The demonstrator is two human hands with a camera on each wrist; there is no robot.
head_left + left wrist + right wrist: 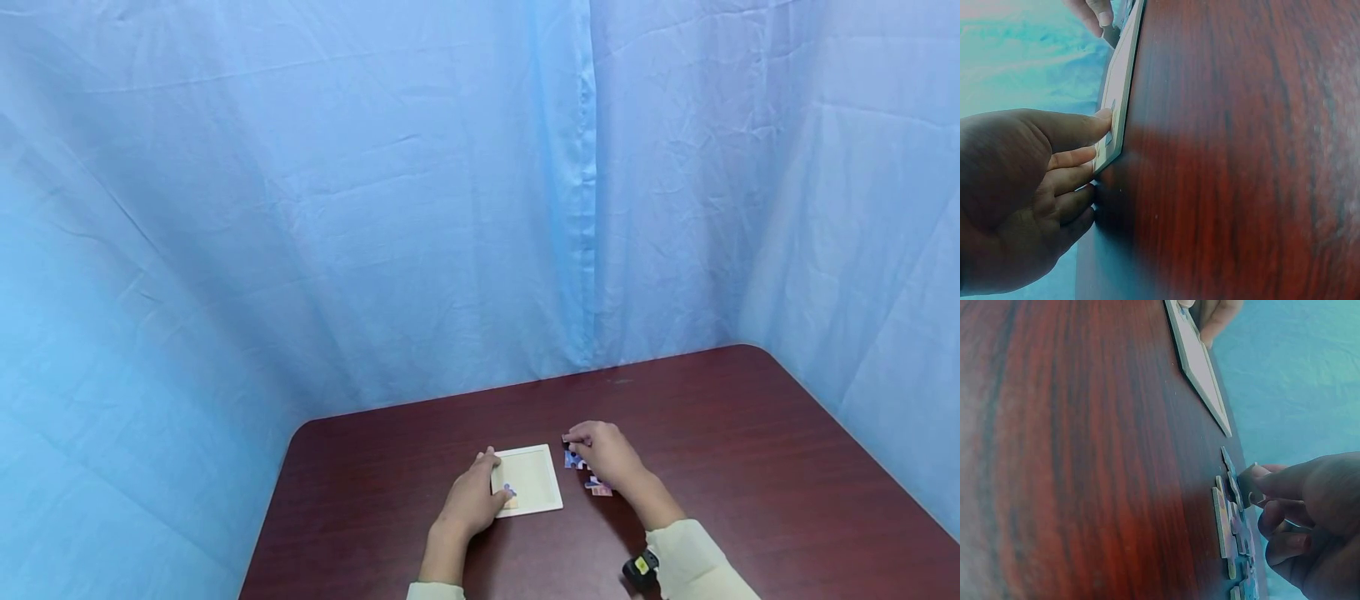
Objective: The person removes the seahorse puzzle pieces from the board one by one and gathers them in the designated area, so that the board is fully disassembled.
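A pale square puzzle tray (536, 479) lies on the dark red-brown table, with one purple-and-yellow puzzle piece (511, 497) in its near left corner. My left hand (470, 497) holds the tray's left side; in the left wrist view its thumb (1100, 125) lies over the rim and the other fingers are along the outer edge. To the right of the tray, my right hand (609, 452) pinches a dark puzzle piece (1249, 486) between thumb and forefinger, just above the loose puzzle pieces (1224, 528). The right hand partly hides those pieces from the head view.
Several loose pieces (600, 488) lie right of the tray, some close together or overlapping. The table (360, 500) has rounded far corners. Blue curtains (412, 208) hang behind it and at both sides. A black device (641, 569) is worn at the right wrist.
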